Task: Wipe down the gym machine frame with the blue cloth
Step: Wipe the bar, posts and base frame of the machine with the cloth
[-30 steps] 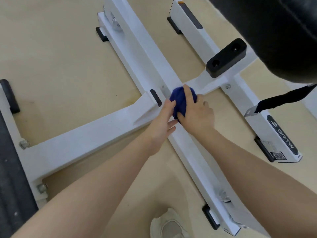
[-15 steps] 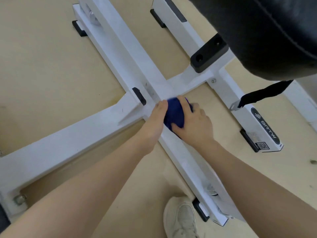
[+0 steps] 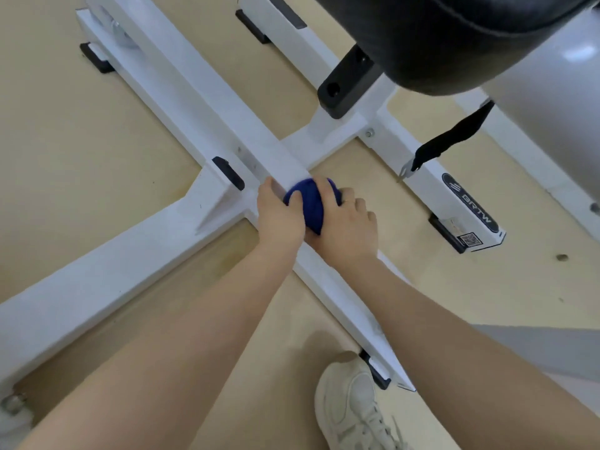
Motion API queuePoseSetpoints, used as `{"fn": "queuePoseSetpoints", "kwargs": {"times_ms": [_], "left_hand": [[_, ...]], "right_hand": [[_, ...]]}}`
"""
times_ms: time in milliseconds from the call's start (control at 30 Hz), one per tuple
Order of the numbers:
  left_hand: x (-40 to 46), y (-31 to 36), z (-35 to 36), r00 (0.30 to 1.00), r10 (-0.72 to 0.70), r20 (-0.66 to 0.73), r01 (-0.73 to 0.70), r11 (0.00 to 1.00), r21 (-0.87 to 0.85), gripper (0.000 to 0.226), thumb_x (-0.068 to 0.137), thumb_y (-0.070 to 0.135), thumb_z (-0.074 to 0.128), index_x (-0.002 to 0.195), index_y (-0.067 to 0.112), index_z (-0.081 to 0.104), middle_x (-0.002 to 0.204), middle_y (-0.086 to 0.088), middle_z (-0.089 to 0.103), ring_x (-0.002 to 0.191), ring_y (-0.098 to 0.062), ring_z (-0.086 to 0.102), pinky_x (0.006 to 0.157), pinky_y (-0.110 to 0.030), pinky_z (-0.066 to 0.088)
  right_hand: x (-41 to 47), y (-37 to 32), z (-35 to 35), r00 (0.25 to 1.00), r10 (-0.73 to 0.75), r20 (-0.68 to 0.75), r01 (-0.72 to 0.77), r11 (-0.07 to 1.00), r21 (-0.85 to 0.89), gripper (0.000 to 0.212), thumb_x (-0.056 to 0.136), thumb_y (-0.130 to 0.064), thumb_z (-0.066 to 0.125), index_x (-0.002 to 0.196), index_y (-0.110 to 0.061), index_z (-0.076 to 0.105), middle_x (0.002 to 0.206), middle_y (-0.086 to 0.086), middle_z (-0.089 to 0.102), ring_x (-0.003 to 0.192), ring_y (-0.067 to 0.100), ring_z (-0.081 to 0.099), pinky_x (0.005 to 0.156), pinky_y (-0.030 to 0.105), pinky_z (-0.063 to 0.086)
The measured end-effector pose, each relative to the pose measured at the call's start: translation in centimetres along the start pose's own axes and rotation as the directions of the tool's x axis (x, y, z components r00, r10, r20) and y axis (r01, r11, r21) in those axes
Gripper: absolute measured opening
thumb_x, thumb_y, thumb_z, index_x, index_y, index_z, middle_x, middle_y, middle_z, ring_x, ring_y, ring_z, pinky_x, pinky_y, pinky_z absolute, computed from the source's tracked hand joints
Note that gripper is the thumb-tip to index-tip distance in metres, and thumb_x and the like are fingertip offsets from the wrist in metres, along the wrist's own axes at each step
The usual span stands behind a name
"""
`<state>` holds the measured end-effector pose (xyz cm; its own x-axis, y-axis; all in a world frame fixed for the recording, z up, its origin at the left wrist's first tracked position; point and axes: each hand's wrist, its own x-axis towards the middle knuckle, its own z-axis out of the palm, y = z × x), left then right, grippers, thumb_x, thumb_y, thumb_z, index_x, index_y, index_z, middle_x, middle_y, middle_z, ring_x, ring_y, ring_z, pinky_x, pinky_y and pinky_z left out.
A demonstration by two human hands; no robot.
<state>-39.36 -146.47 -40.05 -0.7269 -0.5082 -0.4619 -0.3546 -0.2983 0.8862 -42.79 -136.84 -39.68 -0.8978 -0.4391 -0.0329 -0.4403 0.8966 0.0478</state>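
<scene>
Blue cloth (image 3: 310,203), bunched into a ball, sits on the long white beam of the frame (image 3: 181,92), just below the joint where the cross beams meet. Nearest the camera, a pale shoe (image 3: 352,407) stands on the tan floor (image 3: 65,141) beside the beam's near end. Farther up, the left hand (image 3: 279,216) and right hand (image 3: 344,228) both press on the cloth, each grip clamped around it. Beyond, a black stop block (image 3: 347,84), a black strap (image 3: 451,141) and a dark pad (image 3: 454,34) hang overhead.
</scene>
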Motion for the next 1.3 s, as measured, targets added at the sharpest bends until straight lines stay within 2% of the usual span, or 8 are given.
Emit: {"fn": "queuePoseSetpoints", "kwargs": {"times_ms": [133, 433, 600, 733, 867, 1000, 1133, 1300], "left_hand": [[0.6, 0.4, 0.5, 0.996, -0.054, -0.065, 0.051, 0.998, -0.04, 0.046, 0.095, 0.028, 0.049, 0.136, 0.016, 0.032, 0.123, 0.003, 0.047, 0.11, -0.017, 0.05, 0.088, -0.027, 0.042], [-0.4, 0.5, 1.8, 0.998, 0.008, -0.067, -0.012, 0.999, -0.049, 0.06, 0.079, 0.006, 0.07, 0.128, 0.014, 0.035, 0.13, 0.0, 0.046, 0.1, -0.013, 0.052, 0.091, -0.023, 0.043], [0.2, 0.1, 2.0, 0.993, 0.024, -0.114, -0.018, 0.998, 0.054, 0.058, 0.082, 0.014, 0.065, 0.13, 0.016, 0.033, 0.107, 0.005, 0.047, 0.094, -0.018, 0.053, 0.078, -0.027, 0.045], [0.1, -0.6, 1.6, 0.993, 0.086, -0.08, -0.078, 0.992, 0.099, 0.072, 0.083, 0.018, 0.067, 0.141, 0.014, 0.025, 0.128, 0.001, 0.049, 0.111, -0.02, 0.052, 0.091, -0.029, 0.044], [0.1, -0.7, 1.6, 0.994, 0.076, -0.08, -0.072, 0.996, 0.058, 0.073, 0.083, 0.018, 0.069, 0.142, 0.015, 0.026, 0.136, -0.002, 0.048, 0.121, -0.022, 0.05, 0.101, -0.034, 0.042], [-0.4, -0.4, 1.4, 0.994, 0.075, -0.081, -0.043, 0.938, 0.344, 0.075, 0.084, 0.031, 0.064, 0.143, 0.012, 0.021, 0.142, -0.006, 0.039, 0.131, -0.032, 0.038, 0.104, -0.039, 0.037], [-7.5, 0.3, 3.1, 0.976, 0.159, 0.149, -0.209, 0.875, 0.437, 0.075, 0.092, 0.031, 0.055, 0.149, 0.007, 0.012, 0.156, -0.008, 0.015, 0.143, -0.027, 0.015, 0.116, -0.041, 0.021], [-16.7, 4.3, 4.9, 0.876, 0.208, 0.436, -0.362, 0.88, 0.307, 0.044, 0.096, 0.021, 0.045, 0.139, 0.016, 0.04, 0.143, -0.002, 0.041, 0.131, -0.016, 0.037, 0.104, -0.025, 0.03]], "right_hand": [[-1.6, 2.0, -0.2, 0.998, -0.055, 0.024, 0.055, 0.998, -0.001, 0.083, 0.08, -0.047, 0.06, 0.148, -0.033, 0.014, 0.124, 0.009, 0.046, 0.095, 0.028, 0.049, 0.074, 0.035, 0.037], [-9.8, 5.7, -1.0, 0.939, 0.303, 0.162, -0.269, 0.942, -0.201, 0.077, 0.088, -0.05, 0.053, 0.146, -0.025, 0.008, 0.131, 0.012, 0.038, 0.11, 0.031, 0.044, 0.088, 0.039, 0.037], [-3.8, 1.0, -0.8, 0.979, 0.166, 0.12, -0.162, 0.986, -0.039, 0.076, 0.091, -0.045, 0.052, 0.148, -0.031, 0.004, 0.138, 0.014, 0.032, 0.113, 0.032, 0.04, 0.092, 0.04, 0.034], [-7.1, 4.3, -1.2, 0.981, 0.058, 0.187, -0.035, 0.992, -0.125, 0.077, 0.092, -0.038, 0.052, 0.15, -0.029, 0.003, 0.136, 0.014, 0.034, 0.108, 0.03, 0.043, 0.089, 0.038, 0.037], [-13.5, 8.3, -1.5, 0.986, 0.135, 0.099, -0.081, 0.902, -0.424, 0.098, 0.055, -0.027, 0.081, 0.138, -0.015, 0.031, 0.099, 0.021, 0.058, 0.073, 0.031, 0.055, 0.062, 0.036, 0.047], [-13.4, 7.8, -2.9, 0.918, 0.155, 0.364, 0.024, 0.897, -0.442, 0.085, 0.088, -0.016, 0.052, 0.148, -0.016, -0.007, 0.134, 0.023, 0.034, 0.113, 0.035, 0.043, 0.092, 0.04, 0.039], [-14.9, 8.7, -8.3, 0.903, -0.142, 0.405, 0.353, 0.783, -0.511, 0.07, 0.085, -0.016, 0.057, 0.145, -0.025, 0.02, 0.132, 0.016, 0.038, 0.112, 0.033, 0.042, 0.089, 0.038, 0.035], [-19.5, 11.3, -14.3, 0.834, -0.42, 0.358, 0.53, 0.429, -0.732, 0.027, 0.073, -0.023, 0.059, 0.096, -0.029, 0.069, 0.108, 0.0, 0.061, 0.096, 0.025, 0.056, 0.087, 0.035, 0.039]]}}
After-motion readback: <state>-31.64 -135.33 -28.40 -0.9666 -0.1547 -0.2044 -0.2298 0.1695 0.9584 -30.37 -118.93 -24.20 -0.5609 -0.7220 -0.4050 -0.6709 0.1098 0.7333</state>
